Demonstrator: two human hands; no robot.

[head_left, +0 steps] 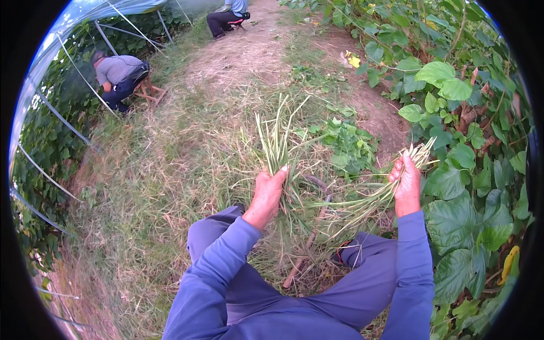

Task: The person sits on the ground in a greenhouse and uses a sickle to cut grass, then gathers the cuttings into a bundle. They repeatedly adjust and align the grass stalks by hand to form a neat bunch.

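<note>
My left hand is closed round an upright bunch of grass stalks, whose pale stems fan out above the fist and hang loose below it. Off to the right, my right hand grips a second bunch of grass stalks. Its cut-looking ends poke up past the fingers, while the long blades trail down and left toward the first bunch. Between my knees a sickle with a wooden handle lies on the grass; its dark curved blade is partly covered by the stalks.
Dry cut grass covers the ground, with a pile of green leaves ahead. Broad-leaved vines crowd the right side. Metal poles under plastic sheeting line the left. One person sits on a wooden stool; another person sits farther off.
</note>
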